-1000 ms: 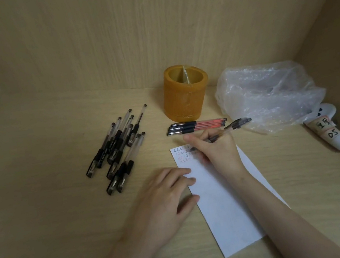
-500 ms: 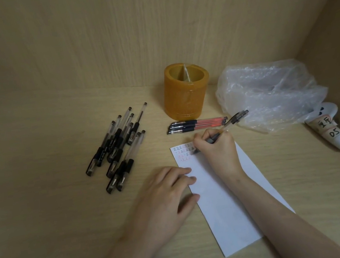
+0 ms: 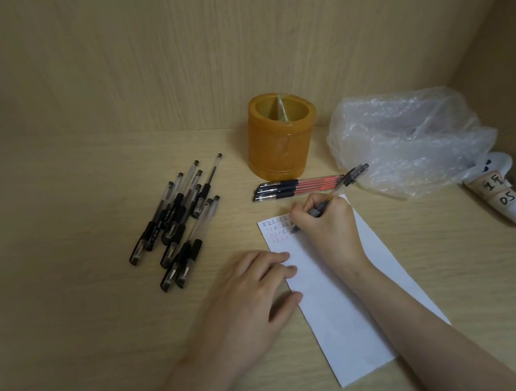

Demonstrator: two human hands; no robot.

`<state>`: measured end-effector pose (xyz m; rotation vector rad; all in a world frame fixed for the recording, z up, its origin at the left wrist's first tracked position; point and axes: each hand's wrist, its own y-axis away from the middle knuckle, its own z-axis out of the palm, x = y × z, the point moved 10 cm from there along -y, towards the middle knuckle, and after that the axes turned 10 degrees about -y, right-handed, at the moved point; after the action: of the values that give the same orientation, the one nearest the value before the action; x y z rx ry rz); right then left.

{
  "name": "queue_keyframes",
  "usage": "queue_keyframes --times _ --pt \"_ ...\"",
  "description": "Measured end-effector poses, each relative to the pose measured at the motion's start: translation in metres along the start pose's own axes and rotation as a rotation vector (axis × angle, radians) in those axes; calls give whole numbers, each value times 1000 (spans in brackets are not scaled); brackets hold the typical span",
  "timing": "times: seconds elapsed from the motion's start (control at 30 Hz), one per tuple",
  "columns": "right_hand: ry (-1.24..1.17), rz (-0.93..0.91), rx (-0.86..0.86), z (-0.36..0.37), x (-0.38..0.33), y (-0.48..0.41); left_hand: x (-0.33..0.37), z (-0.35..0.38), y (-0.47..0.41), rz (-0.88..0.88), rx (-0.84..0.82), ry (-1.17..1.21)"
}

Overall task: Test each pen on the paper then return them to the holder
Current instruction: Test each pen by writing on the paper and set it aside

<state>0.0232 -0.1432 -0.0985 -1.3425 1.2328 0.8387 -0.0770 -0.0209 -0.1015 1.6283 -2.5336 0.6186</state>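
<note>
Now right hand (image 3: 327,228) gripping pen (image 3: 339,190), tip on paper (image 3: 344,310)

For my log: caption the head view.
Right hand tests a clear-barrelled pen on white paper steadied by the left hand; orange cylindrical holder behind.

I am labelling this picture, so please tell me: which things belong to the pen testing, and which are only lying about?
Job: pen in the right hand, paper, holder, black pens, red pens.
Lying about: plastic bag, labelled white tube.
</note>
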Motion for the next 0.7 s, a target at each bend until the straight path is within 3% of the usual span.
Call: queue_keyframes --times 0.7 --pt "-19 20 -32 0 -2 2 0 1 0 -7 -6 8"
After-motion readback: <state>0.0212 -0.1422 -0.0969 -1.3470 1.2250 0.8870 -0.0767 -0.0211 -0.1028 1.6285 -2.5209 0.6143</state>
